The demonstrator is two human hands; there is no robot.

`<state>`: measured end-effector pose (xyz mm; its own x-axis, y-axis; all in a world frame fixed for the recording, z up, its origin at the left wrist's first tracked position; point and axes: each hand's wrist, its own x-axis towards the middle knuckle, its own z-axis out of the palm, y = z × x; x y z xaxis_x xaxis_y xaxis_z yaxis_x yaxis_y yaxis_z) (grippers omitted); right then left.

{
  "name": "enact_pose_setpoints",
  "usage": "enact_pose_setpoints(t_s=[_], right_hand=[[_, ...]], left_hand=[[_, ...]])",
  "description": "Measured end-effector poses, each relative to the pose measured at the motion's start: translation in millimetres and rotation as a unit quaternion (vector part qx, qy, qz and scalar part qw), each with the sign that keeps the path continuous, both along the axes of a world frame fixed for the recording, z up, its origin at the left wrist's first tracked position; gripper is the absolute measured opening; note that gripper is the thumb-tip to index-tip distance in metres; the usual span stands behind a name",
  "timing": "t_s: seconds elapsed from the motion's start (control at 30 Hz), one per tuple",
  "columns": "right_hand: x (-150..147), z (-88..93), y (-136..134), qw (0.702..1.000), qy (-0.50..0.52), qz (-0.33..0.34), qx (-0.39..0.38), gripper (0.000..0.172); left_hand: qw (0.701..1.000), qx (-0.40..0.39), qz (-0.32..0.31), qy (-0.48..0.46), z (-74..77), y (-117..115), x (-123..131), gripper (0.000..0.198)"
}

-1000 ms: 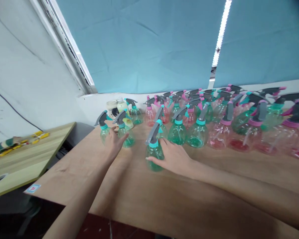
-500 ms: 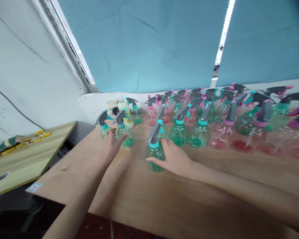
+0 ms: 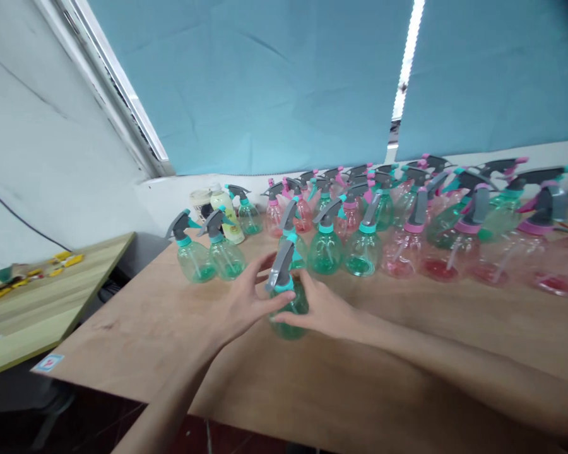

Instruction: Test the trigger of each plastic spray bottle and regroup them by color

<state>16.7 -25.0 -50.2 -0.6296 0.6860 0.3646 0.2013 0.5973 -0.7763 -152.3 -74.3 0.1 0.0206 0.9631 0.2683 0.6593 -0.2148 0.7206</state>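
Both hands are at a green spray bottle [image 3: 282, 263] with a grey trigger head and turquoise collar, upright at the table's front. My right hand [image 3: 329, 310] grips its round body from the right, thumb across the front. From the left, my left hand [image 3: 246, 304] closes round it near the collar, thumb in front; its other fingers are partly hidden behind the head. Further left, two green spray bottles [image 3: 195, 261] [image 3: 226, 257] stand side by side. Just behind the held one is another green spray bottle [image 3: 291, 217], partly covered.
Rows of green and pink spray bottles [image 3: 409, 252] fill the table's back right. A pale yellow bottle [image 3: 231, 228] and a white tub [image 3: 201, 203] stand at the back left. The wooden table [image 3: 137, 334] ends near a lower table [image 3: 42, 309] holding yellow items.
My left hand has left the two bottles on the left and moved right to the bottle in my right hand. That bottle is slightly nearer; the view has shifted a little right.
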Motion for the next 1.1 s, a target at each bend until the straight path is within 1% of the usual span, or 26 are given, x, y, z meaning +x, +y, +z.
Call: enact_pose_setpoints(t_s=[0.03,0.1,0.17,0.23,0.3,0.37,0.5,0.63,0.73,0.87,0.97,1.1], right_hand=[[4,0.7,-3,1.000,-0.001,0.006,0.003,0.065],[14,3.2,-10,1.000,-0.004,0.023,0.014,0.059],[25,5.8,-14,0.999,-0.007,0.037,0.031,0.052],[36,6.9,-16,0.998,-0.013,0.033,0.048,0.051],[46,5.8,-16,0.998,-0.027,0.009,0.064,0.055],[56,3.8,-15,0.996,-0.043,-0.016,0.075,0.060],[74,1.9,-10,0.994,-0.066,-0.034,0.083,0.066],[103,-4.2,3,0.991,-0.106,-0.013,0.078,0.072],[130,-20.3,17,0.983,-0.155,-0.004,0.101,0.082],[160,-44.6,31,0.970,-0.217,-0.014,0.106,0.079],[169,-52.4,34,0.966,-0.234,-0.023,0.107,0.072],[167,-51.3,32,0.964,-0.236,-0.029,0.117,0.069]], left_hand=[[1.000,-0.003,-0.017,-0.009,1.9,2,8,0.067],[0.998,-0.004,-0.046,-0.031,5.4,5,24,0.064],[0.996,0.000,-0.077,-0.055,7.3,5,40,0.054],[0.992,0.017,-0.103,-0.067,6.3,4,55,0.041],[0.991,0.051,-0.108,-0.067,2.1,5,69,0.034],[0.989,0.079,-0.100,-0.070,-3.9,8,81,0.034],[0.987,0.086,-0.094,-0.095,-15.2,21,99,0.037],[0.985,0.075,-0.106,-0.112,-20.7,36,109,0.037],[0.985,0.073,-0.101,-0.115,-20.1,43,110,0.038],[0.987,0.053,-0.097,-0.114,-15.1,47,112,0.039],[0.988,0.038,-0.089,-0.120,-13.1,53,116,0.040],[0.989,0.041,-0.094,-0.110,-15.6,64,121,0.040]])
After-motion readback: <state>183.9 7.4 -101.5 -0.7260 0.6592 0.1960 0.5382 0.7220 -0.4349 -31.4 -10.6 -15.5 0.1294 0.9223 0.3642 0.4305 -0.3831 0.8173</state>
